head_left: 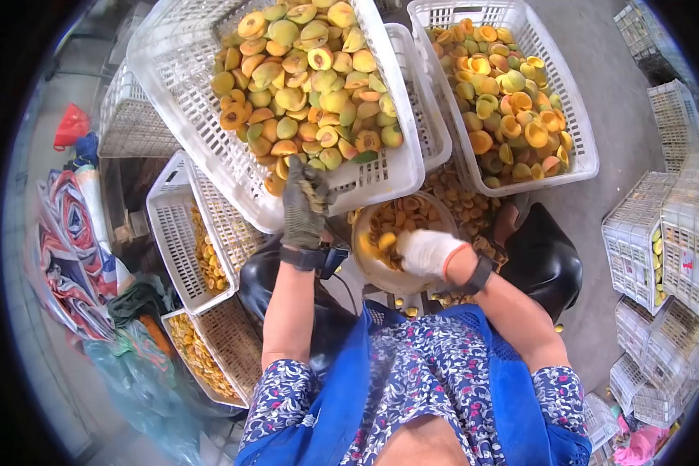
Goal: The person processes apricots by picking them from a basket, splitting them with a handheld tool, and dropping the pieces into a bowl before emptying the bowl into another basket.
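Grey floor packed with crates of cut fruit, two gloved hands among them

Grey floor (590,46) runs beneath everything, with stacked white crates (635,241) along the right edge. A person in a blue garment (512,380) over a patterned top sits low, dark-covered knees to either side.

Biggest of the containers is the large white crate (171,66) at upper left, tilted in the view and heaped along its right and near parts with yellow-green fruit (287,97), some showing brown centres. To its right stands a second white crate (581,151), filled with hollow, cup-like orange halves (536,133). Further crates (165,233) on the left hold orange pieces. Beyond those lie a striped sheet (78,248) and clear plastic (140,396).

Between the knees, a round tub (374,276) contains brownish-orange pieces (404,211). The right hand (427,254), in a white glove with an orange cuff, is over the tub with its fingers bent; blur beside it hides whether they grip anything. The left hand (306,206), in a grey-green glove, is at the large crate's near side, just below the fruit; its grip cannot be made out.

Smallest is a green leaf (363,157) by the heap's near edge.
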Motion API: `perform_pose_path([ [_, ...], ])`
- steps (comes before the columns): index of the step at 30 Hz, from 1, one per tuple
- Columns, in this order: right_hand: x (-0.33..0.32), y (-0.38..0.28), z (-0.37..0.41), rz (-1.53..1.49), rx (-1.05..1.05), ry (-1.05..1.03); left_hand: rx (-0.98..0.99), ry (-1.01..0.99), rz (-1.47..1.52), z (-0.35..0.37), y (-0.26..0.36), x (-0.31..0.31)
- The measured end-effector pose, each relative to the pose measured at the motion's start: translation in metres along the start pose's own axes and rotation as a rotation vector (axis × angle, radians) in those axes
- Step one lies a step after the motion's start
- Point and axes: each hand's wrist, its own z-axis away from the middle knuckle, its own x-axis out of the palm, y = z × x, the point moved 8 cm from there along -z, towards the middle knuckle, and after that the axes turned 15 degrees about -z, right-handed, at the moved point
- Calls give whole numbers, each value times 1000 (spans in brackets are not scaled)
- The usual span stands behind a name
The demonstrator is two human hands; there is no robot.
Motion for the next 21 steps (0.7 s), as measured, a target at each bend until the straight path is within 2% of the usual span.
perform_pose_path([
  [1,7,8,3,44,81,-3,-64,-186,135,-6,-7,-3],
  [2,11,-10,6,52,-98,-71,-136,-369,271,-4,-11,3],
  [3,8,-10,5,44,-98,-71,-143,-367,267,2,-7,17],
  [5,1,-2,-6,-253,-43,-109,-18,155,-71,15,14,11],
  [6,-5,4,-11,-368,-209,-38,-5,134,-64,8,11,9],
  [7,-17,4,-6,-476,-157,-46,-13,134,-108,15,18,16],
  [8,-23,11,-6,-244,-423,40,2,81,-197,19,24,24],
  [9,-35,14,-1,-239,-398,74,27,22,-284,23,31,33],
  [10,-60,-2,12,-394,-263,183,3,29,-287,33,38,38],
  [11,-68,-4,23,-550,-11,171,31,-66,-501,42,47,52],
  [12,-70,-4,25,-542,-65,197,60,-171,-713,48,46,64],
  [13,-74,-7,27,-531,-119,225,43,-177,-713,48,40,60],
  [15,-78,1,44,-497,-39,256,12,-413,-1023,49,19,68],
  [16,-78,1,49,-463,-55,258,29,-548,-1062,59,12,79],
  [17,-77,3,53,-426,-74,263,15,-557,-1060,61,-4,77],
  [18,-80,-6,63,-106,-339,337,201,-707,-1202,67,-24,88],
  [19,-80,7,62,-109,-337,337,396,-852,-1338,75,-45,99],
  [21,-89,17,71,326,-334,577,344,-1054,-1932,78,-112,115],
])
